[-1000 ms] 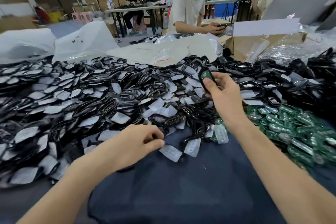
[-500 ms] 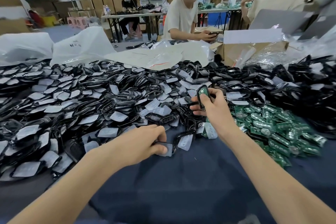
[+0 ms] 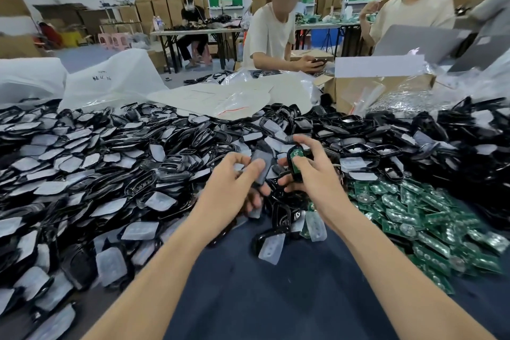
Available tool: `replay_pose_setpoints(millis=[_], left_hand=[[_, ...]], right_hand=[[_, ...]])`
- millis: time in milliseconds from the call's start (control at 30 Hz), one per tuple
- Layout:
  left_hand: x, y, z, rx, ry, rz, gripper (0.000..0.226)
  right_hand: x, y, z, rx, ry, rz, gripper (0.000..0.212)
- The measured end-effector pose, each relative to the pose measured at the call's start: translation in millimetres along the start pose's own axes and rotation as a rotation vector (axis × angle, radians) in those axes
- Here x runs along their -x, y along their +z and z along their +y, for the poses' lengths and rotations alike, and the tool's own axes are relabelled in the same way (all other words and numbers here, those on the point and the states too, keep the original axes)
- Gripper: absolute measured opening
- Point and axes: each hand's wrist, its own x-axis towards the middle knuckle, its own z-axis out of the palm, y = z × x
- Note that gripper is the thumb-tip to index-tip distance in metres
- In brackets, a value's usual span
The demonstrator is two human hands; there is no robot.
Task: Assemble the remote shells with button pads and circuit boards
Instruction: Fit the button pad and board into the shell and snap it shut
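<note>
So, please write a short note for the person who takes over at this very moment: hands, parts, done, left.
Left hand: pinches a grey button pad; blur hides whether a shell comes with it.
Right hand: grips a black shell with a green circuit board in it.
Parts: pile of shells and pads on the left, loose boards on the right, blue cloth in front.
Done: one board sits in a shell. Left: join both pieces; the piles are large.

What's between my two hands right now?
Head view: only a narrow gap over the pile's black shells; left hand pinches a grey pad, right hand grips a shell.
</note>
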Motion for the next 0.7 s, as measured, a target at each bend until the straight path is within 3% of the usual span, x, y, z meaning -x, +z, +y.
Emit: replay_pose_setpoints(millis=[267,467,700], left_hand=[[-37,35,-24,0.140,0.004,0.101,0.014],[-37,32,-24,0.119,0.030,0.088,0.016],[-36,36,-28,0.072,0.032,0.087,0.014]], right_hand=[[-13,-7,12,0.220,0.001,-0.102,0.030],[-12,-5,17,0.417,-0.125,-0.118,0.024],[-12,-7,17,0.551,-0.144,-0.083,0.026]])
